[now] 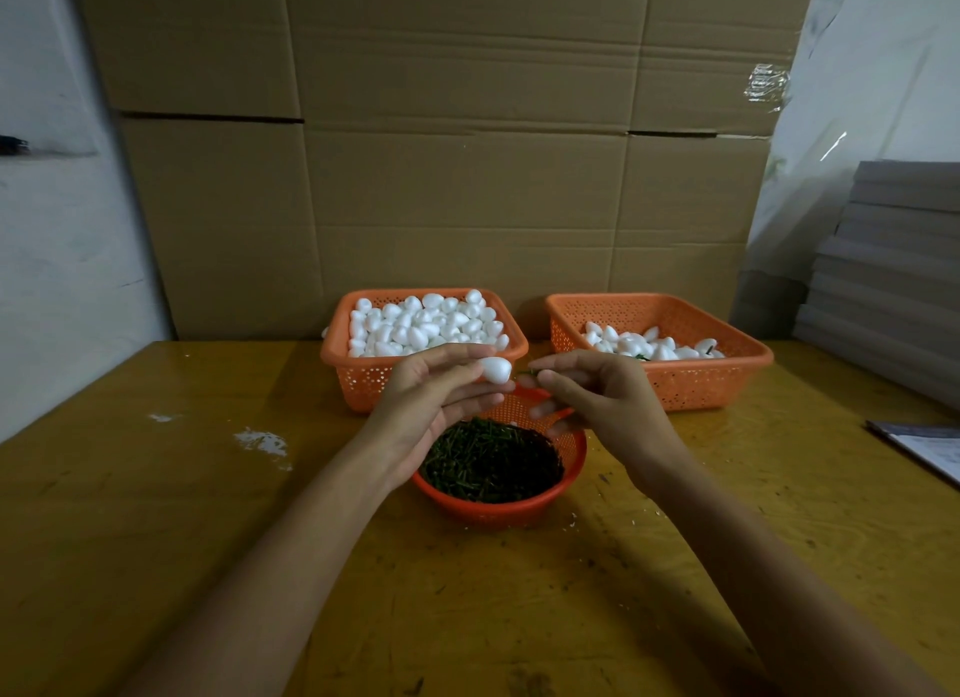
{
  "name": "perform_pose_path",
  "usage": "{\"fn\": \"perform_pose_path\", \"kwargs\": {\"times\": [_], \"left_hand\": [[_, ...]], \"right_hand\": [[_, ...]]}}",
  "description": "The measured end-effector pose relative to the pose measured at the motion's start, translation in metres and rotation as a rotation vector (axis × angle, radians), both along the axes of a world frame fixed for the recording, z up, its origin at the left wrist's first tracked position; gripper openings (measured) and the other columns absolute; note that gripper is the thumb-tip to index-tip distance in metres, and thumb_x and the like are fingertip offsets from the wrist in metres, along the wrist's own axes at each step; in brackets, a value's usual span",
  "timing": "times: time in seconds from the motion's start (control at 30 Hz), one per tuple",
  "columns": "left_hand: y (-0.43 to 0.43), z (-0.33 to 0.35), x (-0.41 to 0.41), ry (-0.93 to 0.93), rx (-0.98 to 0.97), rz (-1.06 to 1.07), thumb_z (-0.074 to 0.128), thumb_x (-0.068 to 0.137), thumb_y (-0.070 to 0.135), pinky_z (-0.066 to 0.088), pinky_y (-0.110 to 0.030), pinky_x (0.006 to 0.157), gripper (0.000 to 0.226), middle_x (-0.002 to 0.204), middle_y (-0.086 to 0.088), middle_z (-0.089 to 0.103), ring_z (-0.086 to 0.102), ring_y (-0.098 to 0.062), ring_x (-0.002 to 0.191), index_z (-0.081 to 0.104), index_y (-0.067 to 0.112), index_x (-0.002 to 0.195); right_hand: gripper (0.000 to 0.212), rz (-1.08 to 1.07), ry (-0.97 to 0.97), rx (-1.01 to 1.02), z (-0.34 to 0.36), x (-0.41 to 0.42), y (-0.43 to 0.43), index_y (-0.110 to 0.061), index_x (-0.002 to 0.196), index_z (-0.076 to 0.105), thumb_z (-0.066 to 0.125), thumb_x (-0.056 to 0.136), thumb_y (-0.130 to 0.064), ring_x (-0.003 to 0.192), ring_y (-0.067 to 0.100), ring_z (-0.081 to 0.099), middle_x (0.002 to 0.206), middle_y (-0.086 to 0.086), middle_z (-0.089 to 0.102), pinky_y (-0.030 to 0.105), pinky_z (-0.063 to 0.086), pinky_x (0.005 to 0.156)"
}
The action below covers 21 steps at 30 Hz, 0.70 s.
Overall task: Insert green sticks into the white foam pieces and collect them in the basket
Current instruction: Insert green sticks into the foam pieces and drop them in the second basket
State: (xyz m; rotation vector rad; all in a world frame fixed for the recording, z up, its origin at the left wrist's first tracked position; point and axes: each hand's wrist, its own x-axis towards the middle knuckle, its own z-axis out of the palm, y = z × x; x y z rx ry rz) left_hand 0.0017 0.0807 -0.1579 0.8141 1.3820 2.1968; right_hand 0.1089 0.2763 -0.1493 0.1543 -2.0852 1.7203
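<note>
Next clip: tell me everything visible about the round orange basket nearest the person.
The round orange basket looks like a shallow plastic bowl, with small holes showing in its far wall. It stands upright on the yellowish wooden table, close to the person, and is nearly full of short dark green sticks. The left hand and right hand hover above its far rim and hide part of it. Whether the right hand's fingers touch that rim cannot be told.

Bare L hand (434,402) & R hand (605,402) (forearms (291,540) bare too)
</note>
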Motion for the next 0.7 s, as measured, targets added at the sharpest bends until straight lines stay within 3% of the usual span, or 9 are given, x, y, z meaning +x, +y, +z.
{"fn": "perform_pose_path", "kwargs": {"times": [0.23,0.53,0.7], "left_hand": [[0.000,0.000,0.000,-0.019,0.003,0.007,0.064,0.101,0.006,0.063,-0.031,0.082,0.019,0.117,-0.022,0.076,0.075,-0.035,0.111,0.072,0.005,0.119],[0.001,0.000,0.002,0.024,-0.029,-0.040,0.073,0.092,0.009,0.063,-0.030,0.084,0.018,0.122,-0.016,0.076,0.074,-0.032,0.113,0.081,0.014,0.107],[0.000,-0.001,0.001,0.015,-0.015,-0.070,0.075,0.090,0.008,0.062,-0.031,0.088,0.023,0.125,-0.017,0.074,0.072,-0.033,0.118,0.078,0.009,0.112]], "right_hand": [[0.010,-0.046,0.064,0.041,-0.001,0.000,-0.003,-0.004,0.106,0.061,0.067,0.099,-0.008,0.084,0.031,0.078,0.102,0.010,0.080,0.036,0.063,0.057],[0.005,-0.273,0.186,0.348,-0.009,0.000,-0.013,-0.016,0.095,0.077,0.079,0.090,-0.016,0.066,0.015,0.074,0.082,-0.007,0.076,0.038,0.062,0.053],[0.007,-0.303,0.222,0.276,-0.011,0.000,-0.015,-0.014,0.096,0.080,0.080,0.089,-0.016,0.066,0.017,0.074,0.083,-0.004,0.078,0.042,0.062,0.054]]}}
